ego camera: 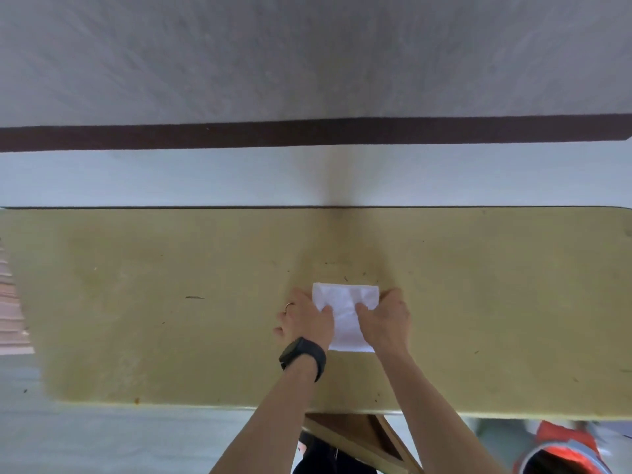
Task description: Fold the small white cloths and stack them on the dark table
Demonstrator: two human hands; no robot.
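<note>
Head view, looking down. A small white cloth [346, 304] lies on the olive-yellow table [136, 302], slightly right of the table's centre and closer to the near edge than the far one. The cloth appears folded, with a wider band at its far end and a narrower part running back toward the person between the hands. The left hand [307, 319] takes the cloth's left edge, thumb on top of the fabric, the other fingers lying beside it toward the tabletop; whether they reach under the cloth cannot be told. The right hand [388, 318] pinches the right edge in the same way, thumb over the cloth and fingers curled along its far right corner. A black watch [303, 356] sits on the left wrist and a ring [289, 305] on one left finger. Beyond the table, a pale wall [307, 56] carries a dark band [307, 133]. Below the near edge, a wooden brace [362, 436] and a blurred orange-red object [561, 446] show.
</note>
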